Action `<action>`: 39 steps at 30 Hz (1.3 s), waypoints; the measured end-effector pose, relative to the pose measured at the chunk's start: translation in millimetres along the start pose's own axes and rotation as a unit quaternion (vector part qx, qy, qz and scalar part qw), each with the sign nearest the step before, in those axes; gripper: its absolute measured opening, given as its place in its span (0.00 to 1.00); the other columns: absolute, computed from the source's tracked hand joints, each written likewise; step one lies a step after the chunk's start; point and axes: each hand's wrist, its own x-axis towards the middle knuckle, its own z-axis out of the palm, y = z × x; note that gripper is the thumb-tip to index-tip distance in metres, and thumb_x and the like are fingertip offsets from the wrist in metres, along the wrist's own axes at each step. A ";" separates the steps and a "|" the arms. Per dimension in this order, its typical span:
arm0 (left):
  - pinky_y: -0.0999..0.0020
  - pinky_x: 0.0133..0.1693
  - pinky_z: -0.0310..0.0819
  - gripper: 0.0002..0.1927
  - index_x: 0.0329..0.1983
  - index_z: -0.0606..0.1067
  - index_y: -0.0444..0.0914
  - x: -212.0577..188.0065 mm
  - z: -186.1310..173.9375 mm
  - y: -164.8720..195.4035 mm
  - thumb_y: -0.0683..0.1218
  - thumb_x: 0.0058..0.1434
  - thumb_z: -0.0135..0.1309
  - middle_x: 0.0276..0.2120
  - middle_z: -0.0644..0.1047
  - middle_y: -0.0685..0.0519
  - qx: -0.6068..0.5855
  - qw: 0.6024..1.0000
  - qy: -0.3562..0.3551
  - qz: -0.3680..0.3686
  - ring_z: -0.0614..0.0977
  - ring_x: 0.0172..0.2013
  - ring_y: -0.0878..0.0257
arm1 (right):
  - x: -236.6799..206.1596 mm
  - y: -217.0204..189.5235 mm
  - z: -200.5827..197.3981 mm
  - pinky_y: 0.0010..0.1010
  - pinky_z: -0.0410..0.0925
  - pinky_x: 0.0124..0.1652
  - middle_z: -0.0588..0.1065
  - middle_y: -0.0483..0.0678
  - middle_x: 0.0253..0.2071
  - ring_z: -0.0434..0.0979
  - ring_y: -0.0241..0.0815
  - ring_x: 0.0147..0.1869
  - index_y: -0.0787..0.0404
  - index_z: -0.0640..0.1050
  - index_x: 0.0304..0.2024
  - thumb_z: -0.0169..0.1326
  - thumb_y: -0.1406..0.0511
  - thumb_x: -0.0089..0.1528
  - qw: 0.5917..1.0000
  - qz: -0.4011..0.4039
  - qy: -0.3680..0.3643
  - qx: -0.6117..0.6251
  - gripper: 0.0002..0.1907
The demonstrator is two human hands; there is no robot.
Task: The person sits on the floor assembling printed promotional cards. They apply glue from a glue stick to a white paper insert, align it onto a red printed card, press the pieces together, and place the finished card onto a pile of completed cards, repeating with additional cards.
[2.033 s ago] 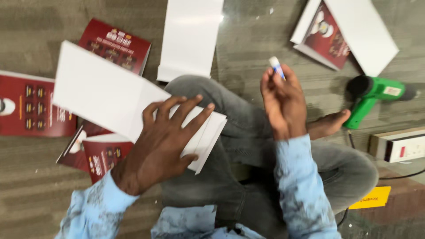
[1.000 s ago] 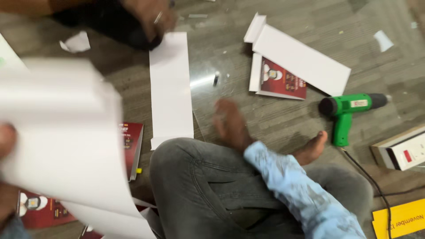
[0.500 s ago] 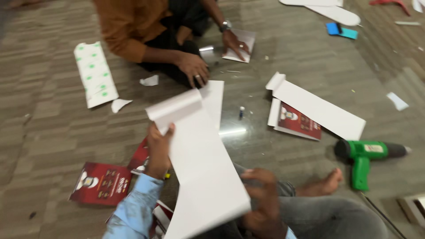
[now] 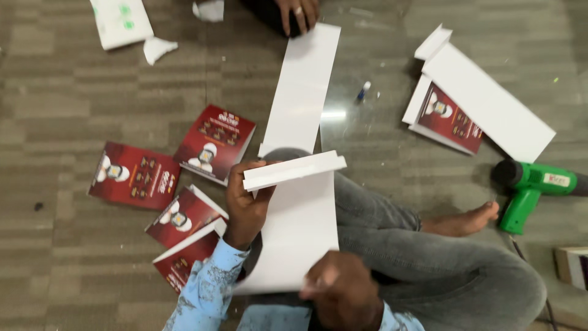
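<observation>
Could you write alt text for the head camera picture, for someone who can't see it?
A person seated on the floor holds a folded white card strip, left hand at its folded top, right hand at its bottom. Red printed cards and a green power tool lie around.

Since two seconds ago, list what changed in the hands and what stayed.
The right hand let go of the small glue stick, now on the floor, and took the white sheet's near edge. The left hand moved to its folded far end. The green heat gun stayed put.
</observation>
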 end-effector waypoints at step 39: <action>0.58 0.62 0.75 0.11 0.49 0.76 0.32 31.0 -31.3 26.4 0.35 0.63 0.57 0.57 0.79 0.41 -0.039 0.971 -0.228 -0.065 0.80 0.60 0.53 | 72.9 26.2 -7.0 0.26 0.76 0.48 0.81 0.52 0.43 0.82 0.36 0.46 0.69 0.56 0.76 0.61 0.71 0.64 0.905 0.356 0.194 0.132 0.42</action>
